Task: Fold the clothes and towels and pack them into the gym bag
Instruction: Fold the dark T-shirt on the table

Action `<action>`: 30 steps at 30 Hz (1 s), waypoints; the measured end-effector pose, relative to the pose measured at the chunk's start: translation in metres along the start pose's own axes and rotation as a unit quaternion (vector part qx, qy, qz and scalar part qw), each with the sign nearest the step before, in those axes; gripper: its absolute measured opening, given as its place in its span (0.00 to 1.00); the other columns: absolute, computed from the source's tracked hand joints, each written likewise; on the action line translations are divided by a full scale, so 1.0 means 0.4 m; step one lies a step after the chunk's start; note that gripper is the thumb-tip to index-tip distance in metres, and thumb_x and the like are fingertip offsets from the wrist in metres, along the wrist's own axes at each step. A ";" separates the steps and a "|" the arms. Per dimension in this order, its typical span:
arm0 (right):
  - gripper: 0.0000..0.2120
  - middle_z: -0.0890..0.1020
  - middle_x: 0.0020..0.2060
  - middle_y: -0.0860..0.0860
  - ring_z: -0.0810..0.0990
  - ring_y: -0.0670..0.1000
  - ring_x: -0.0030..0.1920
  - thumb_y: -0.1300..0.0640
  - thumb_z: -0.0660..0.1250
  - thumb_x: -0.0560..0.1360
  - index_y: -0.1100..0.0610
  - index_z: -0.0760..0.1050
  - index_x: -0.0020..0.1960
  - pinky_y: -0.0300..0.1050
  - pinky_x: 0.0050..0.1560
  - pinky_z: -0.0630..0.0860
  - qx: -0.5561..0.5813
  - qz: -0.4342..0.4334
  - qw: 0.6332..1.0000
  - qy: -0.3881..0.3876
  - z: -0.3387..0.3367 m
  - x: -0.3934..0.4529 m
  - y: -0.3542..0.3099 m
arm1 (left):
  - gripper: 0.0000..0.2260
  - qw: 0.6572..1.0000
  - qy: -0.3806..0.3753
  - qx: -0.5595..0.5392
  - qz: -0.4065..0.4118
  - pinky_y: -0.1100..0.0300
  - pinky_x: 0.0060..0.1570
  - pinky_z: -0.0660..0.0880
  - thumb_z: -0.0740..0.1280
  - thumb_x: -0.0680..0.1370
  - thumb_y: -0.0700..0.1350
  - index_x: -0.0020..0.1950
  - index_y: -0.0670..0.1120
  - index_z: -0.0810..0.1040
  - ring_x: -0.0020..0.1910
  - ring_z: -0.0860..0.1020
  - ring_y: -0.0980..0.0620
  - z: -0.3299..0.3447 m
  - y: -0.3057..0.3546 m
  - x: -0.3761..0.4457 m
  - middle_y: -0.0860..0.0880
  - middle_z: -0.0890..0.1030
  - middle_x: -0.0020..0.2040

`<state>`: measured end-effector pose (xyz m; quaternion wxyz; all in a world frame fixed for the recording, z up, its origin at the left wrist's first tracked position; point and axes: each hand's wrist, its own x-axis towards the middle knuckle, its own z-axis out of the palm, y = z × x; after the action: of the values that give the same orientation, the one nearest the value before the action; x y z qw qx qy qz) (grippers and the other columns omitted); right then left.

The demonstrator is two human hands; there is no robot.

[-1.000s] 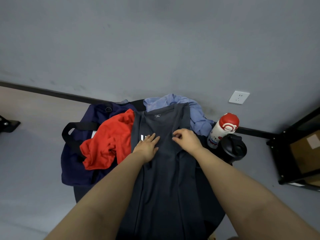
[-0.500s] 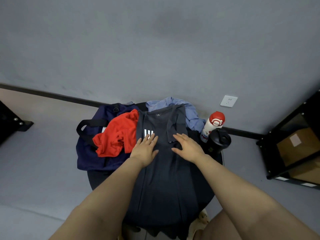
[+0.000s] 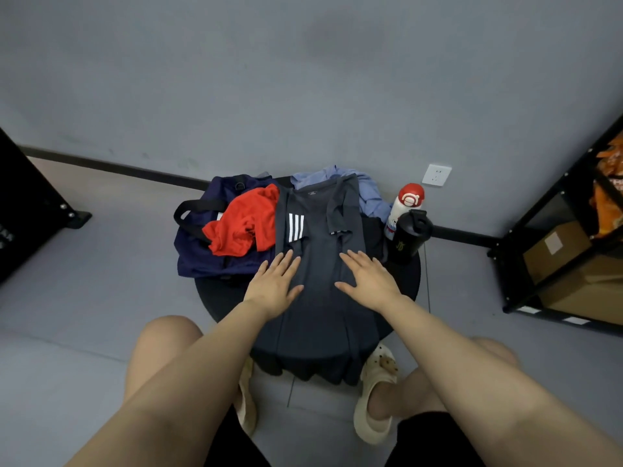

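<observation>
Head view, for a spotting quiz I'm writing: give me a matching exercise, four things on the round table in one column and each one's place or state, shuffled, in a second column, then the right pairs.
Things:
1. dark grey shirt
2. red garment
3. black tumbler
4. light blue shirt

Places or states:
A. crumpled on the navy gym bag
B. bunched at the far edge, behind the grey shirt's collar
C. spread flat, sides folded in, under the left hand and right hand
D. upright in front of the red-capped white bottle

Pairs: 1-C, 2-A, 3-D, 4-B
</observation>
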<state>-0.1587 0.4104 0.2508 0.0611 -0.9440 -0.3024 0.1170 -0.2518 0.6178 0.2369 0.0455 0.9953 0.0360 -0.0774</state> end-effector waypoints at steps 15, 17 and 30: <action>0.34 0.53 0.77 0.50 0.49 0.52 0.77 0.40 0.56 0.79 0.52 0.49 0.78 0.51 0.75 0.46 -0.005 0.021 0.999 -0.035 0.181 -0.230 -0.014 | 0.29 0.998 -0.049 -0.011 -0.035 0.51 0.75 0.46 0.51 0.82 0.56 0.78 0.49 0.43 0.77 0.45 0.49 0.125 0.002 -0.231 0.48 0.43 0.79; 0.33 0.53 0.77 0.50 0.49 0.52 0.77 0.40 0.56 0.79 0.52 0.49 0.78 0.51 0.75 0.47 -0.007 0.021 0.999 -0.034 0.208 -0.242 -0.013 | 0.28 0.998 -0.053 -0.013 -0.036 0.51 0.75 0.46 0.51 0.82 0.55 0.78 0.49 0.43 0.77 0.45 0.49 0.143 0.005 -0.239 0.48 0.43 0.78; 0.32 0.54 0.77 0.50 0.50 0.52 0.77 0.40 0.57 0.79 0.51 0.51 0.78 0.52 0.75 0.48 0.008 0.050 0.999 -0.017 0.354 -0.232 0.050 | 0.27 0.992 -0.065 -0.067 -0.081 0.49 0.74 0.49 0.52 0.83 0.53 0.78 0.50 0.44 0.77 0.47 0.46 0.288 -0.016 -0.211 0.46 0.44 0.78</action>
<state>-0.2576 0.3462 0.1273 0.0576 -0.9553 -0.2547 0.1385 -0.3530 0.6077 0.1365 0.1077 0.9768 0.1181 -0.1423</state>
